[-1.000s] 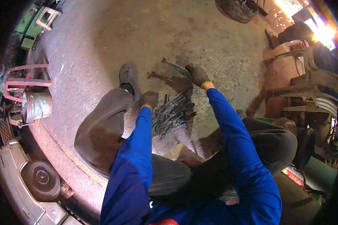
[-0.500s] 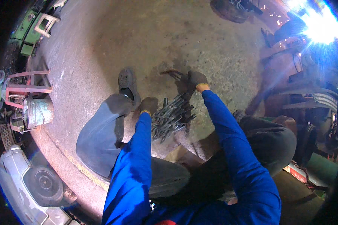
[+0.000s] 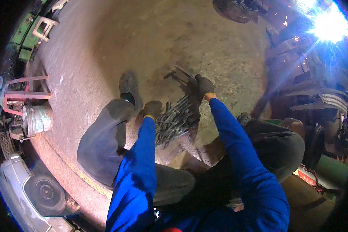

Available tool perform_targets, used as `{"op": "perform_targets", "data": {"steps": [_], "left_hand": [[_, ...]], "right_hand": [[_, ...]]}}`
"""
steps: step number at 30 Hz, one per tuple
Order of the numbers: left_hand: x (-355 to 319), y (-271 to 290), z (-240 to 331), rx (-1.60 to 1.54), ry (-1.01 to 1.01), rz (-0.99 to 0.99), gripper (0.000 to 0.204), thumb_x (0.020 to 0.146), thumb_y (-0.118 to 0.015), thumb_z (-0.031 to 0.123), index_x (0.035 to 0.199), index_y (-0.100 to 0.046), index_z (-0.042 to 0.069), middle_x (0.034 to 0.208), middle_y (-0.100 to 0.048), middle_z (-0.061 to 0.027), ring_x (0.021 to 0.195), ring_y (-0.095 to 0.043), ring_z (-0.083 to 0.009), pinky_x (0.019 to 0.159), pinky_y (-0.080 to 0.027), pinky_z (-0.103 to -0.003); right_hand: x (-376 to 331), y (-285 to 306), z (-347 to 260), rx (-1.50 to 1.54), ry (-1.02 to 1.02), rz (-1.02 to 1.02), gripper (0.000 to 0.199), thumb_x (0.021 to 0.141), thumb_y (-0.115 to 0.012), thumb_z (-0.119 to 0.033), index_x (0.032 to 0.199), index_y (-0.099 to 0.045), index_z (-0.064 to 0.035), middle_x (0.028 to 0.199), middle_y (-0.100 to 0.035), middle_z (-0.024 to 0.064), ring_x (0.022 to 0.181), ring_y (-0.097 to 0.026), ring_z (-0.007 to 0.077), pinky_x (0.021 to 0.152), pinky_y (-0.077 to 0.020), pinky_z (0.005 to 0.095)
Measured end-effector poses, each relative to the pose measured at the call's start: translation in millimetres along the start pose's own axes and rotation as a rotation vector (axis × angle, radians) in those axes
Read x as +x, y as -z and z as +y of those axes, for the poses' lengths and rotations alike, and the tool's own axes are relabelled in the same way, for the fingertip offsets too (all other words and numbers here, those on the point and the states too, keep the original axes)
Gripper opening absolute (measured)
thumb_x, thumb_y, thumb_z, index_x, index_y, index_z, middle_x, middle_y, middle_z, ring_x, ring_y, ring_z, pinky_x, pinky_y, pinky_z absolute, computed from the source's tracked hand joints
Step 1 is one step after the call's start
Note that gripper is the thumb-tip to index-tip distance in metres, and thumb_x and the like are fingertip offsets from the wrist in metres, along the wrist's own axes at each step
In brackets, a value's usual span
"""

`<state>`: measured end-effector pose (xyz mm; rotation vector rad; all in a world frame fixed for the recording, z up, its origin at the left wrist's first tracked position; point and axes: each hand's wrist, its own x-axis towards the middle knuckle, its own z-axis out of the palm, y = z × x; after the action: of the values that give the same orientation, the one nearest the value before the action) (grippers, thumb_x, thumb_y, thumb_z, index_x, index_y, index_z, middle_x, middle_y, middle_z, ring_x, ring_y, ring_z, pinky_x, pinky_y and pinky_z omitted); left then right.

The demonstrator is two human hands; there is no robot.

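The left hand (image 3: 152, 109) (gloved, dark) rested curled on the near end of a pile of bent steel rods (image 3: 176, 120) lying on the concrete floor (image 3: 104, 46) just to its right; how far its fingers closed I could not tell. The rods looked stiff, heavy and liable to snag, best taken mid-length. Beyond the pile, the right hand (image 3: 203, 85) gripped one angled rod (image 3: 180, 73).
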<state>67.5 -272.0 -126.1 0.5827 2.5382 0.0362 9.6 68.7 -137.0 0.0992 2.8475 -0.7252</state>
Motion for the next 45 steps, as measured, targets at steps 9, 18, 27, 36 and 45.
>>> {"op": "perform_targets", "data": {"steps": [9,18,27,36,45], "left_hand": [[-26.4,-7.8,-24.3,-0.101,0.037,0.014,0.025,0.085,-0.075,0.025,0.104,-0.074,0.009,0.108,-0.075,-0.0172,0.103,-0.072,-0.0385,0.089,-0.057,-0.051],[-23.5,-8.3,-17.5,-0.079,0.031,-0.008,0.020,0.087,-0.071,0.023,0.101,-0.074,0.008,0.102,-0.076,-0.0149,0.092,-0.074,-0.0328,0.078,-0.059,-0.046],[-11.9,-21.0,-23.6,-0.492,0.118,0.184,0.016,0.086,-0.070,0.018,0.096,-0.076,0.007,0.097,-0.077,-0.0158,0.087,-0.076,-0.0320,0.074,-0.060,-0.045],[-4.0,-16.7,-14.6,-0.064,-0.083,0.208,0.025,0.085,-0.071,0.016,0.108,-0.074,0.008,0.118,-0.073,-0.0170,0.110,-0.071,-0.0343,0.091,-0.059,-0.047],[17.0,-25.8,-8.5,-1.212,0.492,-0.105,0.029,0.094,-0.068,0.031,0.111,-0.078,0.010,0.106,-0.079,-0.0096,0.093,-0.076,-0.0237,0.083,-0.059,-0.040]], "right_hand": [[3.1,-0.3,-22.1,0.202,-0.273,0.090,0.053,0.098,-0.060,-0.052,0.123,-0.063,-0.0060,0.108,-0.073,0.0294,0.105,-0.070,0.0495,0.087,-0.0530,0.0585],[28.4,1.6,-19.5,0.209,-0.296,0.076,0.055,0.094,-0.065,-0.054,0.123,-0.063,-0.0074,0.109,-0.072,0.0304,0.108,-0.068,0.0502,0.088,-0.0525,0.0580],[46.2,23.4,16.2,0.205,-0.342,0.253,0.053,0.102,-0.054,-0.058,0.112,-0.062,-0.0063,0.100,-0.073,0.0304,0.098,-0.069,0.0525,0.082,-0.0522,0.0612],[66.9,19.4,45.0,0.181,-0.438,0.239,0.062,0.102,-0.049,-0.064,0.113,-0.062,-0.0045,0.103,-0.072,0.0328,0.100,-0.068,0.0554,0.086,-0.0508,0.0622],[44.4,10.8,65.9,0.160,-0.340,0.163,0.056,0.103,-0.050,-0.057,0.116,-0.064,-0.0047,0.106,-0.072,0.0338,0.104,-0.068,0.0540,0.089,-0.0522,0.0607]]}}
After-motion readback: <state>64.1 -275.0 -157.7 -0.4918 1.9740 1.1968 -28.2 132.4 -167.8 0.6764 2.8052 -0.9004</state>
